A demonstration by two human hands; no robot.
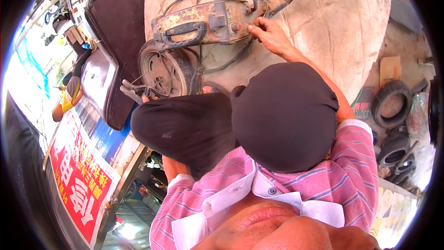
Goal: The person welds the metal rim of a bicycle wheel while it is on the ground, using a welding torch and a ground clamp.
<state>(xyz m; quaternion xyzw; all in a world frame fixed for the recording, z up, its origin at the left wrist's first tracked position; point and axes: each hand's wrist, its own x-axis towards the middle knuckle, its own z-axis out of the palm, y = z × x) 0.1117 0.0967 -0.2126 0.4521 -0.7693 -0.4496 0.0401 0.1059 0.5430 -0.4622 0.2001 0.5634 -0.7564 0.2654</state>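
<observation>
A worn, rusty box-shaped machine (210, 21) with a black carry handle (185, 34) lies ahead of me, probably a portable welder. On its right end sits a red knob (236, 27). My right hand (273, 37) reaches to that end, its bent fingers at the panel just right of the knob; what they pinch is hidden. Only the fingertips of my left hand (151, 97) show past my dark-trousered knee, against a pliers-like clamp (134, 90). Beside the clamp, under the machine's left end, is a small dusty wheel with a tyre (159, 71).
Black cables (289, 0) run from the machine over the pale ground sheet (333, 18). At left stands a dark padded seat (118, 32), with a red-and-white banner (81, 180) and a person in yellow (69, 99) beyond. Old tyres (392, 104) lie at right.
</observation>
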